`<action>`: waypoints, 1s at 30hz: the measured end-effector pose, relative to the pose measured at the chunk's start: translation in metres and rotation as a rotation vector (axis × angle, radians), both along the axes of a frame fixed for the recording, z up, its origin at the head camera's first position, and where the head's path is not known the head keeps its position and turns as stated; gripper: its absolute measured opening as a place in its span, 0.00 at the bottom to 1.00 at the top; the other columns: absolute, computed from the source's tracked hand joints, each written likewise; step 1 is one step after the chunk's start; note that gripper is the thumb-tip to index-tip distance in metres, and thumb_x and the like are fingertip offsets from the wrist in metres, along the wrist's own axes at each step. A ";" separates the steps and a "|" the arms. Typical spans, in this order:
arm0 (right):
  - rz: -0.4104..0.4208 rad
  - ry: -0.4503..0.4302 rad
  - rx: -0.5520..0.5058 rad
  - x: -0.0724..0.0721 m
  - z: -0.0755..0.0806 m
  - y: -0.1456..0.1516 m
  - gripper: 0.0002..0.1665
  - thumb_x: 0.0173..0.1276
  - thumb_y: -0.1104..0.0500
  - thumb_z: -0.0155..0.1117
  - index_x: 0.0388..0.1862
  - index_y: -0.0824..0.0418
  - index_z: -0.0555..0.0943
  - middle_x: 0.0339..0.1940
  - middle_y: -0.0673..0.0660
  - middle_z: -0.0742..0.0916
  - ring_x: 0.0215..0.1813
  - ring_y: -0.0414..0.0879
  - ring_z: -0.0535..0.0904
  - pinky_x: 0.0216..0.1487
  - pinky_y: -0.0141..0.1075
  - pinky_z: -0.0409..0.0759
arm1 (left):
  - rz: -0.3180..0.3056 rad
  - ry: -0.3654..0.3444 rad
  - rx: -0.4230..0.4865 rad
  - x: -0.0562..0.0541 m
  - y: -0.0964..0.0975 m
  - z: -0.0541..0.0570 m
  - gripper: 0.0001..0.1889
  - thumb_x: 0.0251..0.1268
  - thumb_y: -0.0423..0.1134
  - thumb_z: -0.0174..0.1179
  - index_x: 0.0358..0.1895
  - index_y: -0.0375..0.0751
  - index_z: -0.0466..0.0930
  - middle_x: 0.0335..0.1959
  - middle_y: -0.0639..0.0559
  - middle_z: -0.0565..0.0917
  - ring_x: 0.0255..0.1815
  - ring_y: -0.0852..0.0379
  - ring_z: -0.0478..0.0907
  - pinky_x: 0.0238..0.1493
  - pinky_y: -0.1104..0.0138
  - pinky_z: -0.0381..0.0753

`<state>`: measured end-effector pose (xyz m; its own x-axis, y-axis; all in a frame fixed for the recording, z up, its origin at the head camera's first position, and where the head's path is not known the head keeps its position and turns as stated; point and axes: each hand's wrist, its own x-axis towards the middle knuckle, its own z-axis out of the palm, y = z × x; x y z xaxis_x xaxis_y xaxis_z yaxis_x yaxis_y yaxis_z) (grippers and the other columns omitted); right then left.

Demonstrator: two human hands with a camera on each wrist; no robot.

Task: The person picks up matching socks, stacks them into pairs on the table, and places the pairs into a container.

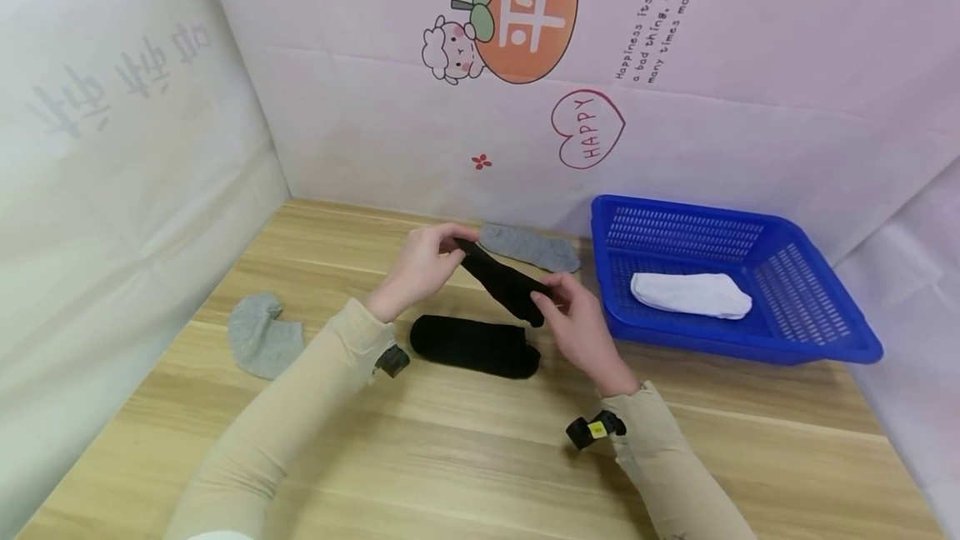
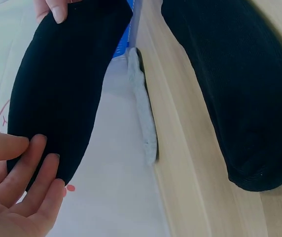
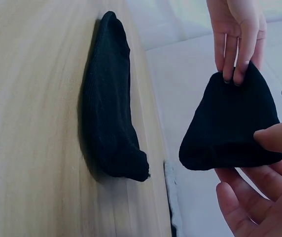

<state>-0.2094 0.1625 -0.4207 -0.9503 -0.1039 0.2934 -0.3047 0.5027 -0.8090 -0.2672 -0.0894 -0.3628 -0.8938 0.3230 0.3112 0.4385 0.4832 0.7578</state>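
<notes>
A black sock [image 1: 501, 282] is stretched between both hands above the table. At its toe end, the left hand [image 1: 426, 265] pinches it between thumb and fingers, as the left wrist view shows. My right hand [image 1: 577, 327] pinches the other end, near the opening, thumb on top and fingers beneath [image 3: 259, 190]. Below them a second black sock [image 1: 474, 346] lies flat on the table, also seen in the left wrist view and the right wrist view. Just behind the held sock, a grey sock [image 1: 531, 247] lies along the back edge.
A blue plastic basket [image 1: 738, 347] stands at the right with a white sock [image 1: 690, 295] inside. Another grey sock [image 1: 262, 337], bent over, lies on the wooden table [image 1: 450, 457] at the left. Printed white sheeting [image 1: 360, 123] hangs behind the table and along its sides.
</notes>
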 end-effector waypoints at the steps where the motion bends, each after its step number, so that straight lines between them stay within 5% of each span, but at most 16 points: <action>1: -0.007 0.005 0.002 0.000 0.000 0.000 0.09 0.77 0.59 0.63 0.51 0.61 0.79 0.43 0.57 0.87 0.45 0.49 0.81 0.49 0.47 0.79 | 0.006 0.001 0.000 0.000 0.000 0.000 0.15 0.69 0.25 0.58 0.54 0.37 0.86 0.47 0.47 0.88 0.48 0.50 0.85 0.53 0.60 0.80; 9: -0.039 0.016 0.005 -0.001 0.001 0.002 0.09 0.76 0.61 0.64 0.52 0.61 0.81 0.37 0.56 0.85 0.41 0.48 0.80 0.48 0.46 0.80 | 0.074 0.022 -0.010 0.000 -0.005 -0.006 0.10 0.71 0.31 0.61 0.51 0.39 0.87 0.46 0.47 0.81 0.45 0.50 0.78 0.49 0.60 0.77; 18: -0.041 -0.006 0.000 -0.001 0.001 0.003 0.09 0.75 0.57 0.65 0.48 0.61 0.81 0.37 0.57 0.84 0.42 0.49 0.81 0.49 0.46 0.79 | 0.181 0.068 0.006 0.001 -0.007 -0.010 0.11 0.72 0.38 0.64 0.47 0.33 0.84 0.57 0.39 0.76 0.63 0.41 0.67 0.64 0.54 0.66; 22: -0.045 -0.023 -0.033 -0.001 0.002 0.003 0.09 0.75 0.57 0.66 0.47 0.61 0.81 0.37 0.57 0.83 0.42 0.49 0.80 0.48 0.46 0.79 | 0.176 0.041 0.043 0.003 -0.008 -0.011 0.11 0.75 0.42 0.62 0.43 0.36 0.80 0.43 0.43 0.80 0.47 0.46 0.75 0.52 0.58 0.73; 26: -0.056 -0.039 -0.065 -0.001 0.002 0.003 0.08 0.75 0.59 0.64 0.48 0.61 0.80 0.38 0.58 0.83 0.42 0.49 0.79 0.46 0.42 0.78 | 0.165 0.037 0.079 0.004 -0.009 -0.012 0.15 0.75 0.46 0.62 0.33 0.40 0.73 0.24 0.49 0.73 0.27 0.51 0.68 0.34 0.61 0.67; 30: -0.078 -0.057 -0.109 -0.001 0.002 0.002 0.09 0.76 0.64 0.59 0.51 0.63 0.78 0.39 0.59 0.83 0.38 0.50 0.78 0.40 0.38 0.76 | 0.167 0.064 0.096 0.005 -0.008 -0.012 0.18 0.73 0.48 0.64 0.30 0.41 0.71 0.20 0.52 0.69 0.23 0.54 0.65 0.32 0.63 0.65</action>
<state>-0.2105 0.1641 -0.4184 -0.9697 0.0003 0.2442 -0.2202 0.4310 -0.8751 -0.2625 -0.0974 -0.3747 -0.9100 0.1379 0.3910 0.4067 0.4800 0.7773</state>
